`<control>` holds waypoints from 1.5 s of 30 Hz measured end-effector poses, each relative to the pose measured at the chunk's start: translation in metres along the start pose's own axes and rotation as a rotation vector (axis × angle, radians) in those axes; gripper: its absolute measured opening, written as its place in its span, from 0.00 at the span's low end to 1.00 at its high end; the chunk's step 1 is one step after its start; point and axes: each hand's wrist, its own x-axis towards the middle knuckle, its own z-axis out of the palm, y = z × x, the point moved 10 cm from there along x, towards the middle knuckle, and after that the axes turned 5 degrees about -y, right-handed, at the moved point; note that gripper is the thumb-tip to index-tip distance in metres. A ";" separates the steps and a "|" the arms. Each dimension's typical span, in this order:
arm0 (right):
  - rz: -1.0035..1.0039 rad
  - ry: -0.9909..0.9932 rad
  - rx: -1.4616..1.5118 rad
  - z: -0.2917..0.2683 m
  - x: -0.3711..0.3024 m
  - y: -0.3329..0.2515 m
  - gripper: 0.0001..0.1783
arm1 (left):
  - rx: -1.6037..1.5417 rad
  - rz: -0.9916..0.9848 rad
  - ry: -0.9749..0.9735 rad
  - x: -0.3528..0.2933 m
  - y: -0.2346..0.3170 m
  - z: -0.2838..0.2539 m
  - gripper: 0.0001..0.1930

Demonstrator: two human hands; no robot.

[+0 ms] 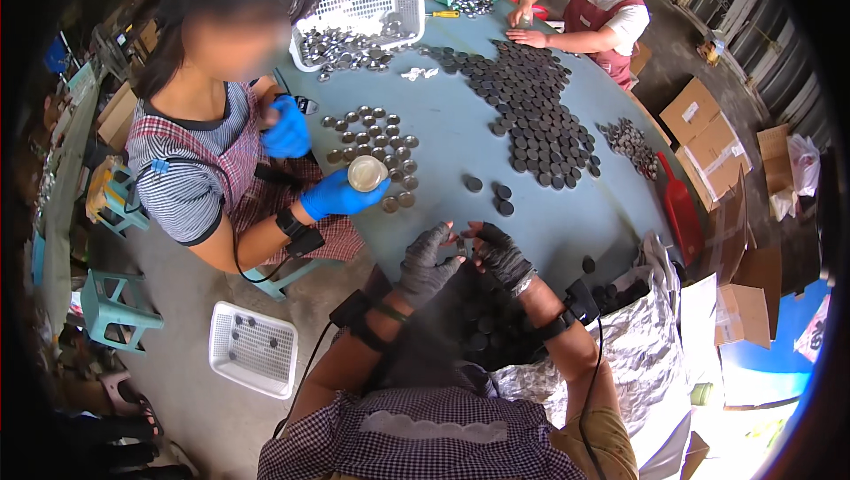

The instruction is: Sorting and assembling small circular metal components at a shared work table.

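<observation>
My left hand (pixel 429 263) and my right hand (pixel 502 256), in dark grey fingerless gloves, meet at the near table edge. Both have their fingertips bent around a small dark piece between them, too small to make out. Just beyond lie a few loose black discs (pixel 474 184). Farther back, a large spread of black discs (pixel 540 117) covers the middle of the blue-green table (pixel 425 201). Below my hands, more black discs (pixel 478 338) lie in shadow beside a silvery white sack (pixel 637 338).
At left, a co-worker's blue-gloved hand (pixel 341 192) holds a pale round container (pixel 367 174) near rows of metal cups (pixel 372 132). Another person (pixel 611 19) works at the far side. A red dustpan (pixel 680 214) leans at the right edge; a white basket (pixel 254 349) sits on the floor.
</observation>
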 end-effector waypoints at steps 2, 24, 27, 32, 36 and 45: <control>-0.026 -0.040 -0.037 0.001 0.002 -0.002 0.19 | 0.033 0.001 0.006 -0.002 -0.003 -0.002 0.32; -0.359 -0.001 -1.158 0.084 0.135 -0.024 0.16 | 0.260 -0.211 0.041 -0.034 -0.069 -0.047 0.23; -0.357 -0.054 -1.357 0.088 0.154 -0.003 0.18 | 0.310 -0.126 0.030 -0.032 -0.058 -0.042 0.19; -0.206 -0.219 -1.541 0.089 0.147 0.007 0.07 | 0.309 -0.055 0.060 -0.037 -0.061 -0.048 0.22; -0.182 0.224 -1.790 -0.013 0.129 -0.016 0.08 | 0.248 -0.106 -0.056 -0.020 -0.048 -0.030 0.23; -0.187 0.293 -1.394 -0.039 0.022 -0.071 0.24 | 0.318 0.098 -0.523 -0.012 -0.028 0.073 0.24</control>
